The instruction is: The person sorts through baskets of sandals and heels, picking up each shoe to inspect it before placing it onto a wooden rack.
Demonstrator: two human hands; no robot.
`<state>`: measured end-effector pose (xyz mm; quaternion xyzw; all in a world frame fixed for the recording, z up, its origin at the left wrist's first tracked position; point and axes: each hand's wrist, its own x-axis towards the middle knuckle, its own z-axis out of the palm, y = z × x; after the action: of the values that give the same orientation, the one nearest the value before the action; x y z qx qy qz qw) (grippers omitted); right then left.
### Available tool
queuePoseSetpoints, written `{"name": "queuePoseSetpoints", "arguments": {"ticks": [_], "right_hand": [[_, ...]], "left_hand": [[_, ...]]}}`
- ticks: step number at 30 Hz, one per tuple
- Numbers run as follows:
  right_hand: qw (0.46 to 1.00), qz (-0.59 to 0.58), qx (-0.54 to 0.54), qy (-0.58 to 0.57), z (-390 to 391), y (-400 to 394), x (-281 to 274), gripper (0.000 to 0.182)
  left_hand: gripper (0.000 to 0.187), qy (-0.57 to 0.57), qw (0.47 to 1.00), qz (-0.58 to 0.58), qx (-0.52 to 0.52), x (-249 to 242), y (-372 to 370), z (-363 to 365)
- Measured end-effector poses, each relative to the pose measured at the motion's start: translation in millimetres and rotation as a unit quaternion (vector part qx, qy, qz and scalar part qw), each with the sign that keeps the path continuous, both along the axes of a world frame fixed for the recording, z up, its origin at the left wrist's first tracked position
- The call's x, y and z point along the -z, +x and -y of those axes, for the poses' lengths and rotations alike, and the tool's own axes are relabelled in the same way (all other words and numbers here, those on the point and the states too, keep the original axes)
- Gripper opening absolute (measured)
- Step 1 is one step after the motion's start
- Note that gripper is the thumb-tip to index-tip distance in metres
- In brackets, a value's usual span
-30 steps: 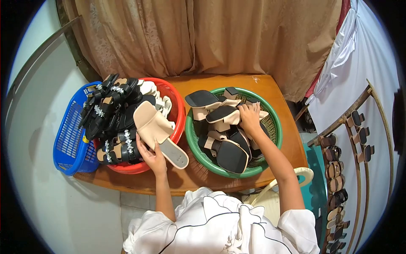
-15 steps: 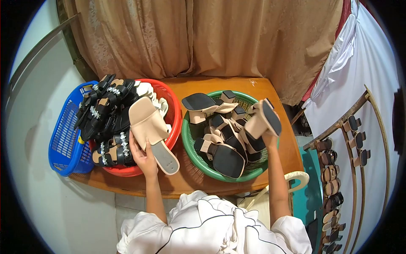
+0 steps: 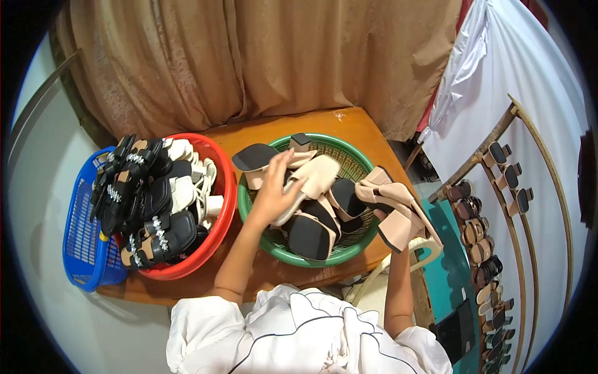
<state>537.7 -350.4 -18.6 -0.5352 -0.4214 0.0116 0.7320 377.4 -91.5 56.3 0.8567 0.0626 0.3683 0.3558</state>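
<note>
My left hand point(image 3: 274, 194) is over the green basket point(image 3: 299, 257), its fingers closed round a beige slide sandal point(image 3: 321, 172) with a pale sole. Beneath it, several beige block-heeled sandals with black soles point(image 3: 311, 238) lie jumbled in the basket. Past the basket's right rim, my right hand point(image 3: 380, 215) grips beige heeled sandals point(image 3: 402, 227). Two block heels show there, and most of that hand is hidden behind them.
On the left, a red basket point(image 3: 228, 209) holds black jewelled sandals point(image 3: 159, 237) and white ones point(image 3: 182, 192). A blue basket point(image 3: 84, 249) stands beside it. The wooden table point(image 3: 349, 124) meets a brown curtain point(image 3: 293, 56). At right is a rack of sandals point(image 3: 479, 249).
My left hand has carried the slide sandal from beside the red basket rightward over the green one. My right hand has moved lower and outward, turning the heeled sandals. The view has shifted right.
</note>
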Motion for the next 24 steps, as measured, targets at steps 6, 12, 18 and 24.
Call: {"name": "queuePoseSetpoints", "arguments": {"ticks": [6,12,18,24], "right_hand": [[0.934,-0.234,-0.231,0.137,8,-40,-36,0.053],[0.966,0.23,0.1,-0.058,-12,-42,-52,0.05],[0.921,0.322,0.204,-0.083,-7,-49,-60,0.022],[0.885,0.356,0.291,-0.071,-5,-58,-65,0.022]], "left_hand": [[0.078,0.036,0.982,0.004,0.185,-8,5,42],[0.096,-0.053,0.96,0.014,0.275,-14,-7,71],[0.103,-0.473,0.817,-0.048,0.328,1,-23,101],[0.104,-0.552,0.687,-0.158,0.444,1,-31,110]]}}
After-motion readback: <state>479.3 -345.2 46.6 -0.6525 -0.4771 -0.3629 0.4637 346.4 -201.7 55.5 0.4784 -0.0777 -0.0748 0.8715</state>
